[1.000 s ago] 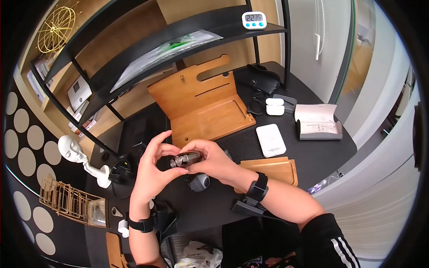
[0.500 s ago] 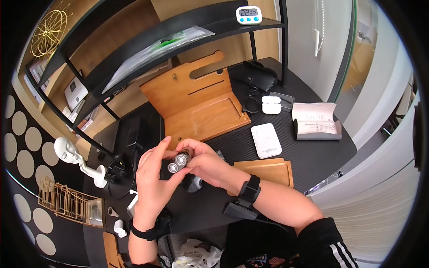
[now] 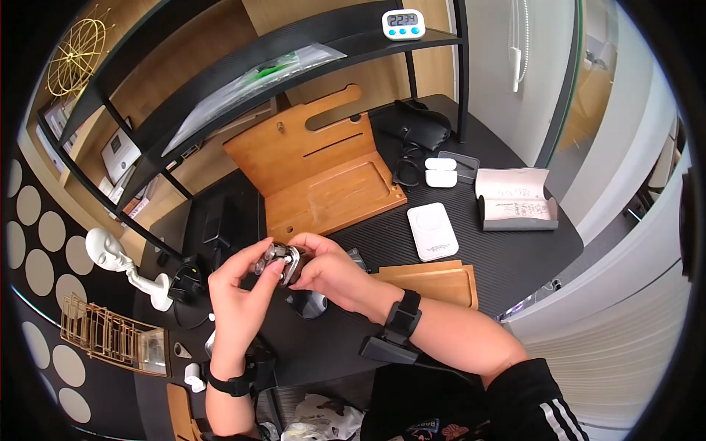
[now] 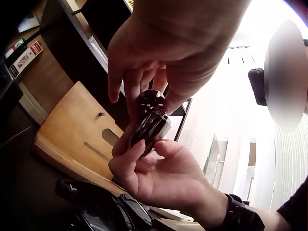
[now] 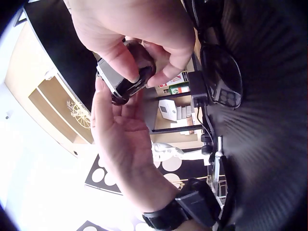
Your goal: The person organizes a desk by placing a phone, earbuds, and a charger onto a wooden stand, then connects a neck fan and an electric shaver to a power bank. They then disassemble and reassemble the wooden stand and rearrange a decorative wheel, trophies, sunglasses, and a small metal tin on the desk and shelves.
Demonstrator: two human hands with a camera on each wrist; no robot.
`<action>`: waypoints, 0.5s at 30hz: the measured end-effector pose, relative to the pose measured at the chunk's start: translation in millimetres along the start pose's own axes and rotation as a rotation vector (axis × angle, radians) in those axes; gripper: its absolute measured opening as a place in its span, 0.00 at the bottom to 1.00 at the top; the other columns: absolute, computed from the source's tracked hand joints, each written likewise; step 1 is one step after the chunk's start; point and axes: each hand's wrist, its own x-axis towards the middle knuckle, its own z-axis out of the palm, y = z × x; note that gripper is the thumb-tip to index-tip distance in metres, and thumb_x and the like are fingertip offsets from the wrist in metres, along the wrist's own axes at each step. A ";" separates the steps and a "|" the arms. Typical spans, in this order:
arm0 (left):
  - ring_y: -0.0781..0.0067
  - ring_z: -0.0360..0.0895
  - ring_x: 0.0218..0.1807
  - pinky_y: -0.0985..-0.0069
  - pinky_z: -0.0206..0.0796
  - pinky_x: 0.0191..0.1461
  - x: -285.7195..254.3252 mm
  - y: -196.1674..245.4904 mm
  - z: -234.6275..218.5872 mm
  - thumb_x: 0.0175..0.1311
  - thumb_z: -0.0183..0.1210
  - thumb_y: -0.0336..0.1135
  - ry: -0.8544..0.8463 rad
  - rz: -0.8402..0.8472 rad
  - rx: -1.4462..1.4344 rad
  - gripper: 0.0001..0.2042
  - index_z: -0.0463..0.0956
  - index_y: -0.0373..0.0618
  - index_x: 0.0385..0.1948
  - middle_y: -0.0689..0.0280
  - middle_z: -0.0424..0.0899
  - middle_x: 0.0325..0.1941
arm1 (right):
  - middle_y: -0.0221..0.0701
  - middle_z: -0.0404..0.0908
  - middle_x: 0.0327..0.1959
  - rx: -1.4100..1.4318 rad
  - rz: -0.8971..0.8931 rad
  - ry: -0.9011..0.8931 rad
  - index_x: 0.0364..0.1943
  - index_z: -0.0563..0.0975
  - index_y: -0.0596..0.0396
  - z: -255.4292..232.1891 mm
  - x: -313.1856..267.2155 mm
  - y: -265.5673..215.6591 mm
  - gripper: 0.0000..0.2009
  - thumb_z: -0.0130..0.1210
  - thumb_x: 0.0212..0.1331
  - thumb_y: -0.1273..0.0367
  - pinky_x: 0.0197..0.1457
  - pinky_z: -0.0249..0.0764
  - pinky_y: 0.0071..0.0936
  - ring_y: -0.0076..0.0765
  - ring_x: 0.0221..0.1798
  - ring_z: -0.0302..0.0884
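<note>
In front of the person, both hands hold a small, glossy dark-brown two-barrelled thing (image 3: 292,266) with bright silver metal at its end; its exact kind I cannot tell. The left hand (image 3: 239,294) pinches the silver-ended side (image 4: 152,98) between thumb and fingertips. On the other side, the right hand (image 3: 340,278) grips the dark body (image 4: 153,129), its thumb lying along it in the right wrist view (image 5: 126,60). Fingers cover part of the thing. Beneath the hands, dark sunglasses (image 3: 307,303) lie on the black desk (image 3: 331,349).
A wooden stand (image 3: 323,195) sits open at the back. Rightward lie a white power bank (image 3: 433,232), an earbud case (image 3: 441,173), an open glasses case (image 3: 517,209) and a wooden tray (image 3: 434,283). A black shelf (image 3: 294,73) overhangs the desk; a white head figure (image 3: 110,253) stands left.
The thing's two round silver ends faced the head camera half a second ago; now it is turned, and the left thumb and fingers have closed over that end. The head view has shifted slightly.
</note>
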 end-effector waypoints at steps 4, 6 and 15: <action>0.77 0.79 0.36 0.82 0.70 0.45 11.9 -10.4 -12.9 0.63 0.56 0.27 -0.069 -0.116 -0.304 0.14 0.72 0.35 0.49 0.60 0.82 0.36 | 0.31 0.74 0.39 0.016 0.015 -0.001 0.45 0.69 0.56 0.8 -0.9 -2.2 0.22 0.48 0.40 0.85 0.46 0.74 0.27 0.29 0.42 0.75; 0.76 0.79 0.33 0.81 0.69 0.42 18.8 -23.8 -27.0 0.64 0.53 0.27 -0.142 -0.165 -0.231 0.13 0.71 0.36 0.49 0.60 0.82 0.34 | 0.29 0.74 0.34 0.051 0.040 0.103 0.46 0.69 0.54 6.1 -3.8 -3.7 0.22 0.46 0.42 0.83 0.45 0.72 0.29 0.25 0.35 0.73; 0.79 0.76 0.25 0.81 0.70 0.26 20.9 -100.1 -61.2 0.66 0.47 0.25 -0.361 -0.414 0.235 0.06 0.73 0.34 0.36 0.64 0.77 0.26 | 0.20 0.65 0.25 0.144 0.033 0.180 0.38 0.67 0.49 7.6 -7.0 -10.1 0.15 0.47 0.43 0.79 0.41 0.70 0.29 0.16 0.18 0.57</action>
